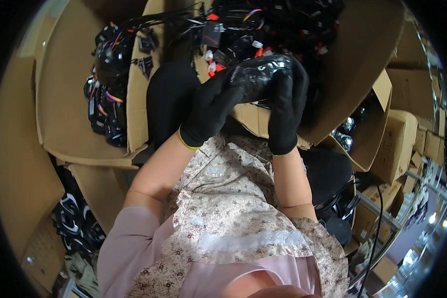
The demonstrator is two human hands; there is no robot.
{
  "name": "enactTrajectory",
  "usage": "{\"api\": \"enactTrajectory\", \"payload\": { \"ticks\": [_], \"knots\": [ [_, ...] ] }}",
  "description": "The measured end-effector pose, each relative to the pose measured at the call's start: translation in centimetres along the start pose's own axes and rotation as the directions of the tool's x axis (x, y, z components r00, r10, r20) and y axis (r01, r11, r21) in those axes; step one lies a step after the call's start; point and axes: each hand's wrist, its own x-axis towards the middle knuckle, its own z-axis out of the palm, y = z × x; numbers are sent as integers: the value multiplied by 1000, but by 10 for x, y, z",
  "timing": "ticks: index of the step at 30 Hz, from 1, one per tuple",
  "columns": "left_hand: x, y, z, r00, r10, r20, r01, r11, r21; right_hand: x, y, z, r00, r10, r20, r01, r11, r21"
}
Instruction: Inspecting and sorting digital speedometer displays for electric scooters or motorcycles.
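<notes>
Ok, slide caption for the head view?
Gloved left hand and right hand hold a shiny black item at an open carton.

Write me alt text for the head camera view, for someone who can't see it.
The person's left hand and right hand, in black gloves, hold a shiny black object by an open cardboard box piled with black items. Another box to the left holds more; the person wears a floral apron.
</notes>
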Motion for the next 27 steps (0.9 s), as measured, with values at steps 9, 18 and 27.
{"api": "enactTrajectory", "payload": {
  "ticks": [9,18,27],
  "knots": [
    [2,-9,-1,995,-98,-16,89,953,-288,-8,-12,0,988,147,-42,-137,974,180],
    [9,30,3,984,172,-44,-157,959,235,1,-32,-6,938,-239,250,282,947,-154],
    [6,36,-17,987,84,-134,-71,993,100,-2,-17,4,974,-187,-128,185,982,-26]
  ]
}}
